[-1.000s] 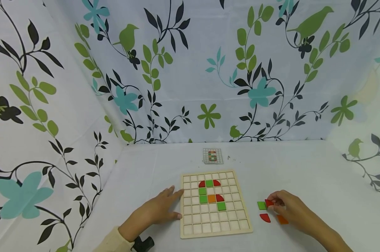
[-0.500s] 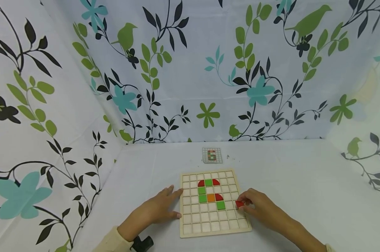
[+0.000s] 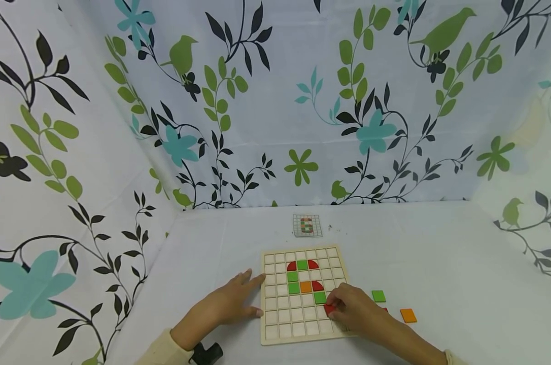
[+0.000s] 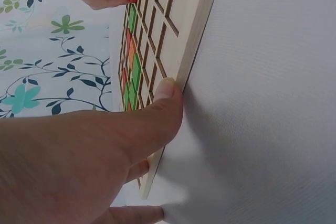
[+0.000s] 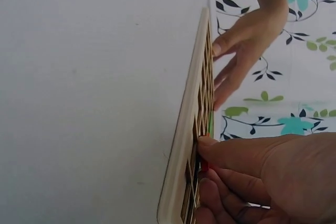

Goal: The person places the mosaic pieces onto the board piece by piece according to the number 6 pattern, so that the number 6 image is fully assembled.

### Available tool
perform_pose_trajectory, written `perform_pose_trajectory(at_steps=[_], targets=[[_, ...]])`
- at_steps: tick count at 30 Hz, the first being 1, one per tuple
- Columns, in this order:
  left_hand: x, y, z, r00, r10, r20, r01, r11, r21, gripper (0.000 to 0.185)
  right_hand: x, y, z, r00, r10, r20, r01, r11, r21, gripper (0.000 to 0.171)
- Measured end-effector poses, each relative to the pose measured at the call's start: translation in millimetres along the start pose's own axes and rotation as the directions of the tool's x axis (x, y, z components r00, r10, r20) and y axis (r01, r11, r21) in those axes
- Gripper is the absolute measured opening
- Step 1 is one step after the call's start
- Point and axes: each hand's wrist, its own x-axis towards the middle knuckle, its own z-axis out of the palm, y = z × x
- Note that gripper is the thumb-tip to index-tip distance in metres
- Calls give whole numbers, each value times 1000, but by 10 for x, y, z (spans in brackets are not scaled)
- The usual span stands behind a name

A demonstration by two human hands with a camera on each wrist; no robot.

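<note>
A wooden grid board (image 3: pixel 284 315) lies on the white table, with red quarter-circle, green square and orange square tiles set in its upper and middle cells. My right hand (image 3: pixel 358 310) pinches a red quarter-circle tile (image 3: pixel 329 309) between thumb and fingers, over the cells just below the lowest green tile (image 3: pixel 319 297). In the right wrist view this red tile (image 5: pixel 205 165) shows close against the grid, partly hidden by the thumb. At the board's left side, my left hand (image 3: pixel 227 300) is spread, its thumb and fingertips resting on the edge.
Right of the board lie a loose green square tile (image 3: pixel 378 296) and an orange one (image 3: pixel 408 315). A red tile (image 3: pixel 385 309) there is mostly hidden behind the right hand. Behind the board sits a small pattern card (image 3: pixel 307 225). A leaf-patterned curtain (image 3: pixel 257 126) hangs beyond the table.
My right hand has picked up a red tile from the loose pieces on the right and carried it left over the board. The left hand has stayed at the board's edge.
</note>
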Motion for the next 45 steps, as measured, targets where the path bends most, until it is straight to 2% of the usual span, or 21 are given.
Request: perform_pose_trajectory(at_steps=[14,22,27,45], targets=[[-8,-14,6,1000,16,-12,-15,1000,11,82,19,-96,48,1000,19,-12,-19,1000,0,17],[-1,-8,8,1000,10,-2,-10,1000,5,82,14,-140,65,1000,-5,-23,4,1000,-19,16],[-17,-1,-11,1000,22,-12,-21,999,35,83,27,-138,73,999,-41,-24,41,999,-19,16],[23,-29,16,1000,6,-5,-6,1000,20,84,90,-165,138,1000,-27,17,28,996,-90,17]])
